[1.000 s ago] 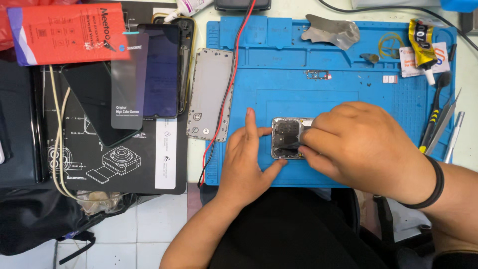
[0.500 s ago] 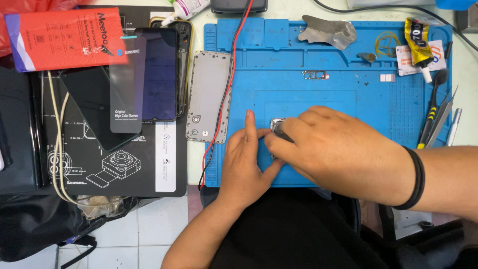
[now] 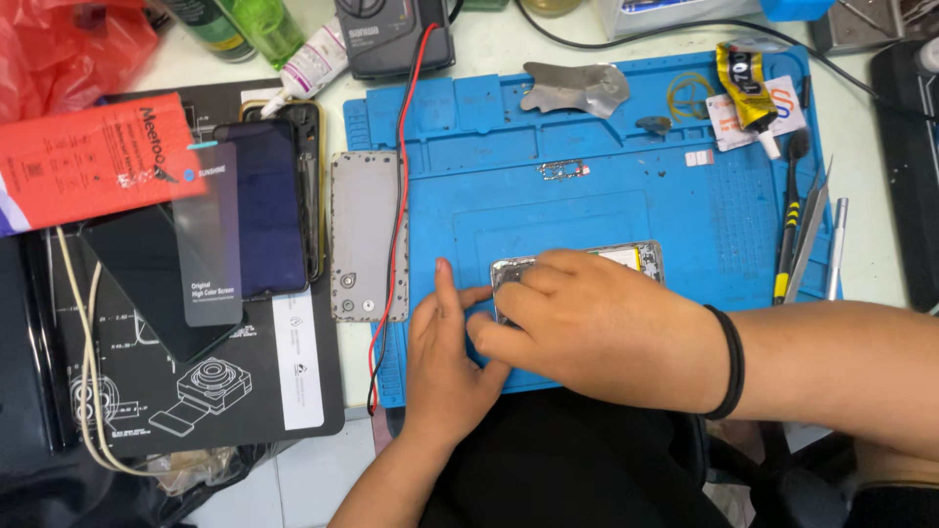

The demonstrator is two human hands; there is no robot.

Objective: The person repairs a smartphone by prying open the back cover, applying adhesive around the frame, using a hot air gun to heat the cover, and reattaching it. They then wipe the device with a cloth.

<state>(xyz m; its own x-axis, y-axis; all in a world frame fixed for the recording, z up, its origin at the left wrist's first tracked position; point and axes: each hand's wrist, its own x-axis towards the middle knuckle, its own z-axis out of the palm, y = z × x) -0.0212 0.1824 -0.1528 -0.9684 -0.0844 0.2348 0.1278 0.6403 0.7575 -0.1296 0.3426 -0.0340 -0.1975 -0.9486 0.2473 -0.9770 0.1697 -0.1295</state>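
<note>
Blue repair mat [image 3: 587, 196], both hands [image 3: 597, 328] on opened phone [image 3: 641, 256].

Red packet [image 3: 93, 156], grey back cover [image 3: 367, 235], glue tube [image 3: 745, 88], tweezers [image 3: 807, 240]

A second ago the right hand [image 3: 597, 328] sits to the right of a small square part, pinching its edge, and the part shows plainly between both hands. Half a second ago that hand slides left and covers it almost wholly. Now the right hand lies flat and farther left, and a longer phone frame [image 3: 641, 259] shows behind its knuckles, reaching right across the mat [image 3: 587, 205]. The left hand [image 3: 445, 357] keeps its place, yet its forefinger now points straight up beside the frame's left end, its thumb tucked under the right hand's fingertips. The view also sits lower, showing more of the counter's [image 3: 489, 44] far edge.
</note>
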